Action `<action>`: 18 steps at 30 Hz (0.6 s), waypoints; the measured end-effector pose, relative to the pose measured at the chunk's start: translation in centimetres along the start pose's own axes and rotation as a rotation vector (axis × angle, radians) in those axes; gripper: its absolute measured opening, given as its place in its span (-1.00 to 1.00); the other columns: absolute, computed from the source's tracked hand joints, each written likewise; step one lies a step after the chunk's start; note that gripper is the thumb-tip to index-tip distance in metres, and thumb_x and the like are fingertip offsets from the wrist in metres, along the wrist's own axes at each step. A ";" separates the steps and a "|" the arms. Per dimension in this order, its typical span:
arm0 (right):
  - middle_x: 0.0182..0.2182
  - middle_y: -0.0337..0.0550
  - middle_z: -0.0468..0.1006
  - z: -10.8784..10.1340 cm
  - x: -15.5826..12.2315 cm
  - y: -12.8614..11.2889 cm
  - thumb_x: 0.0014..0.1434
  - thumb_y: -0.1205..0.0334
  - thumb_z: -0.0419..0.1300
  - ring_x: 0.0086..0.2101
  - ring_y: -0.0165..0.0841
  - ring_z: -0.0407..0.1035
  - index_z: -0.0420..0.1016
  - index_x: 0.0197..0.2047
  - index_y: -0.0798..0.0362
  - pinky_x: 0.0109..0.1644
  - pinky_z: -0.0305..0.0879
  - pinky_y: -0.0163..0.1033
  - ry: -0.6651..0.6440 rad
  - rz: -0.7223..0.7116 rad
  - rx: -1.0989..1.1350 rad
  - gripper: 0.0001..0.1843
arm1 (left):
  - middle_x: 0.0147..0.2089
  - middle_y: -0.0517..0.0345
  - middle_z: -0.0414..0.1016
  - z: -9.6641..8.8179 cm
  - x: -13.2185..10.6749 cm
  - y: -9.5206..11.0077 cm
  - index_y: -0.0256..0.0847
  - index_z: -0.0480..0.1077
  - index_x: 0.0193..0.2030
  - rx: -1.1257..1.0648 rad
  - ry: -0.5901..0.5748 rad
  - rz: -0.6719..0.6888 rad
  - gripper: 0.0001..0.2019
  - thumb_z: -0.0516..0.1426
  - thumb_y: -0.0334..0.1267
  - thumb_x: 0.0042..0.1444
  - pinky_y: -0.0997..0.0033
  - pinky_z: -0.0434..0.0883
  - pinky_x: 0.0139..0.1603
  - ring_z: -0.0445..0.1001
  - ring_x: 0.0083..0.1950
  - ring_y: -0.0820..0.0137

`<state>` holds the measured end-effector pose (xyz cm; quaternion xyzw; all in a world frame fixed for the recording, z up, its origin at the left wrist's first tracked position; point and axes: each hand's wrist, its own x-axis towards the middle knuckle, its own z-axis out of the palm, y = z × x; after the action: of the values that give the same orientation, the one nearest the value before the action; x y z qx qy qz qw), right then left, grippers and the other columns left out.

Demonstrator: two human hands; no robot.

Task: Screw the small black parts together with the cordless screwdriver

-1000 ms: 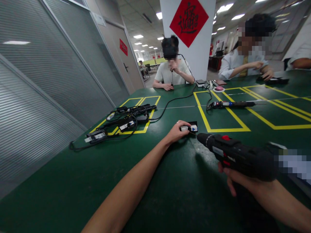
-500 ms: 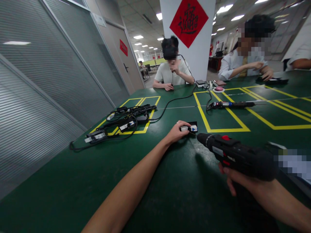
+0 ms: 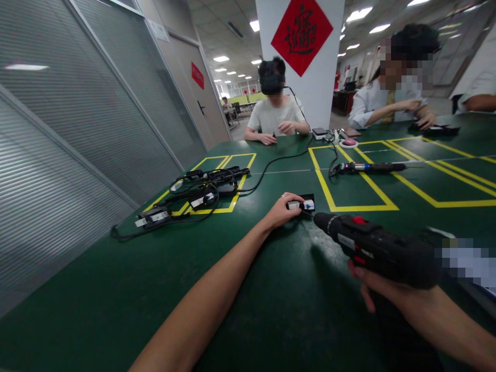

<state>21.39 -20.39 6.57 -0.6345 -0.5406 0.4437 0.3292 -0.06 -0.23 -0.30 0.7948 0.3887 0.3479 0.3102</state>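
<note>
My left hand (image 3: 285, 209) grips a small black-and-white device (image 3: 309, 205) on the green table, thumb on its near side and fingers over the top. A blue mark shows on the device's white part. In my right hand (image 3: 387, 284) is a black cordless drill (image 3: 372, 245) with red accents, my fingers wrapped around its handle. The drill points left, and its thin bit reaches the near edge of the device; whether the tip touches a screw is too small to tell. The lower handle is dark and hard to make out.
Black devices with tangled cables (image 3: 209, 194) lie in a yellow-taped area at left. A pen-shaped electric tool (image 3: 368, 167) rests at right, near a pink round object (image 3: 349, 142). Two people sit across the table (image 3: 155, 299); a pixelated item (image 3: 470, 263) lies far right.
My hands, the device and the drill stay almost in place. Across the table, one person's raised hand has come down from near the face toward the tabletop.
</note>
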 end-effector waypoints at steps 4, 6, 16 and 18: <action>-0.55 -0.25 0.61 0.0 0.3 0.3 -0.05 0.06 0.17 -0.72 -0.33 0.39 0.42 -0.27 -0.06 -0.56 0.33 -0.18 0.003 -0.014 0.079 -0.75 | -0.03 0.05 0.39 0.0 0.1 0.1 -0.22 0.48 -0.08 0.010 -0.003 -0.008 -0.67 0.15 -0.37 -0.04 0.32 0.34 0.09 0.36 0.03 0.30; -0.48 -0.23 0.63 0.0 0.3 -0.1 -0.06 0.10 0.18 -0.72 -0.38 0.38 0.42 -0.31 -0.07 -0.59 0.33 -0.21 -0.009 -0.016 0.109 -0.80 | -0.03 0.04 0.39 -0.1 0.1 0.2 -0.22 0.48 -0.08 0.008 -0.003 -0.008 -0.67 0.15 -0.37 -0.04 0.32 0.34 0.09 0.36 0.03 0.30; -0.54 -0.26 0.62 -0.2 0.2 -1.4 -0.09 0.17 0.20 -0.72 -0.37 0.40 0.44 -0.34 -0.03 -0.61 0.33 -0.25 -0.059 -0.002 0.107 -0.83 | -0.01 0.05 0.37 -0.2 0.1 0.0 -0.21 0.46 -0.05 0.006 -0.023 -0.008 -0.65 0.15 -0.38 -0.04 0.30 0.35 0.08 0.36 0.02 0.31; -0.52 -0.25 0.62 -0.1 0.3 -0.9 -0.10 0.16 0.21 -0.72 -0.38 0.40 0.43 -0.36 -0.04 -0.60 0.33 -0.24 -0.044 -0.007 0.111 -0.84 | -0.01 0.05 0.37 -0.2 0.1 0.0 -0.21 0.45 -0.05 0.011 -0.024 -0.013 -0.65 0.15 -0.38 -0.05 0.30 0.35 0.09 0.35 0.03 0.30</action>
<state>21.12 -19.90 7.31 -0.6035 -0.5245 0.4856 0.3533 -0.15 -0.16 -0.15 0.7982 0.3918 0.3341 0.3127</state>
